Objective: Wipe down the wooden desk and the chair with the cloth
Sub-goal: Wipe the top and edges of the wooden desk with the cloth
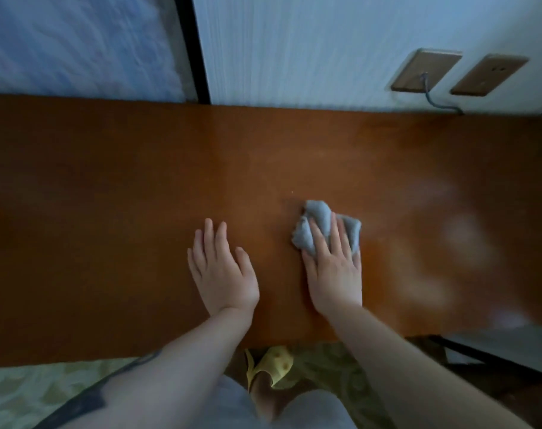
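Observation:
The wooden desk point(108, 196) spans the whole view, reddish brown and bare. A crumpled grey cloth point(321, 224) lies on it right of centre. My right hand point(333, 270) presses flat on the cloth with straight fingers; the cloth's far part shows beyond the fingertips. My left hand point(221, 270) rests flat on the desk with spread fingers, a hand's width left of the cloth. A dark chair frame point(492, 351) shows at the lower right, below the desk's front edge.
The wall behind the desk carries two wooden socket plates point(426, 71), one with a grey cable point(434, 102) running down to the desk's back edge. A dark vertical post point(192, 48) stands at the back left. Patterned carpet and a yellow slipper point(273, 363) lie below the desk.

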`<act>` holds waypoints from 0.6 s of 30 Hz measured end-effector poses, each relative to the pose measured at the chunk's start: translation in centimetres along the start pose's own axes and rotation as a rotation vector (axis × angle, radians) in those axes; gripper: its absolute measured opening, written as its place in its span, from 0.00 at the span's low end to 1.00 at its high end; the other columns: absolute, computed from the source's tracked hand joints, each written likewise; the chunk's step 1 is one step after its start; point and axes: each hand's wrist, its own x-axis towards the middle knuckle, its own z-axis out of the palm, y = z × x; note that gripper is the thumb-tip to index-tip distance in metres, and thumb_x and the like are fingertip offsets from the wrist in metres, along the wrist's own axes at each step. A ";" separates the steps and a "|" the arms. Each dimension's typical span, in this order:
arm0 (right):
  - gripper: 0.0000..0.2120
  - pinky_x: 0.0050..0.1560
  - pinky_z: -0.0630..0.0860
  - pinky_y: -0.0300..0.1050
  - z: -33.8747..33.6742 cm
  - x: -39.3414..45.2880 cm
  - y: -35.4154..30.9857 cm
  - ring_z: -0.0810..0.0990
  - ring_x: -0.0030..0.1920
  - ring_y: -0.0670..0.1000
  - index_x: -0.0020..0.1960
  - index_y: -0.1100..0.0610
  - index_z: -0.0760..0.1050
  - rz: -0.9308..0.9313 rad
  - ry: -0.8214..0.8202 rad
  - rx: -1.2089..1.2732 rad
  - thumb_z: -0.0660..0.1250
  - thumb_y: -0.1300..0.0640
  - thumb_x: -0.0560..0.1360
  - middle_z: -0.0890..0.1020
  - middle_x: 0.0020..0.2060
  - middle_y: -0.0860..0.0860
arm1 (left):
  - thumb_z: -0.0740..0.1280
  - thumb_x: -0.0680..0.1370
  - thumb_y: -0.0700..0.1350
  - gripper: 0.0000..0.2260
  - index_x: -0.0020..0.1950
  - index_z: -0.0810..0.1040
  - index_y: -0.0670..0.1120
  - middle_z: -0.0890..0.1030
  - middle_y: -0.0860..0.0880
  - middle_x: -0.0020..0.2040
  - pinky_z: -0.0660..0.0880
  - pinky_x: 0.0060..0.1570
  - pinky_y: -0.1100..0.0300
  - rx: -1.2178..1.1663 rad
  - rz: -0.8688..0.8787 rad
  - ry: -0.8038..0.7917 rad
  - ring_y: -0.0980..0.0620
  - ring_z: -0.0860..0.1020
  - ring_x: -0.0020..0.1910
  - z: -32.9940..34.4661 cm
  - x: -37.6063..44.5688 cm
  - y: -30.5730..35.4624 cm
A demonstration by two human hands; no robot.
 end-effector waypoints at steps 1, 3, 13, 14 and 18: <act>0.26 0.77 0.46 0.55 0.5 -1.7 -0.4 0.37 0.77 0.46 0.78 0.39 0.43 0.024 0.018 -0.019 0.41 0.40 0.81 0.42 0.78 0.45 | 0.57 0.81 0.48 0.21 0.74 0.65 0.51 0.61 0.51 0.77 0.48 0.76 0.47 0.054 0.009 -0.014 0.50 0.54 0.77 0.2 0.0 0.1; 0.28 0.76 0.41 0.54 1.5 -3.6 -2.0 0.33 0.76 0.46 0.77 0.37 0.39 -0.067 -0.054 -0.027 0.38 0.39 0.78 0.39 0.77 0.45 | 0.56 0.80 0.49 0.21 0.74 0.66 0.51 0.62 0.51 0.77 0.48 0.75 0.45 0.109 0.020 -0.033 0.49 0.55 0.77 0.3 0.1 0.2; 0.25 0.77 0.44 0.53 -0.5 4.8 -2.6 0.36 0.76 0.43 0.78 0.37 0.45 -0.211 -0.054 0.012 0.46 0.41 0.82 0.45 0.79 0.44 | 0.53 0.79 0.51 0.22 0.73 0.67 0.51 0.65 0.51 0.76 0.50 0.74 0.45 0.164 0.006 -0.022 0.49 0.57 0.76 0.4 0.0 0.4; 0.26 0.77 0.46 0.53 0.1 3.3 -2.8 0.37 0.77 0.44 0.78 0.38 0.46 -0.186 -0.008 0.002 0.44 0.41 0.81 0.46 0.79 0.45 | 0.53 0.79 0.51 0.22 0.73 0.67 0.51 0.65 0.51 0.76 0.49 0.74 0.45 0.163 0.008 -0.023 0.48 0.57 0.76 0.4 0.0 0.3; 0.26 0.74 0.34 0.50 0.0 2.6 -3.5 0.30 0.75 0.44 0.76 0.36 0.34 -0.559 -0.248 -0.156 0.38 0.39 0.80 0.37 0.77 0.44 | 0.51 0.78 0.50 0.23 0.73 0.67 0.50 0.65 0.50 0.75 0.51 0.75 0.45 0.186 0.009 -0.032 0.48 0.59 0.76 0.5 0.0 0.4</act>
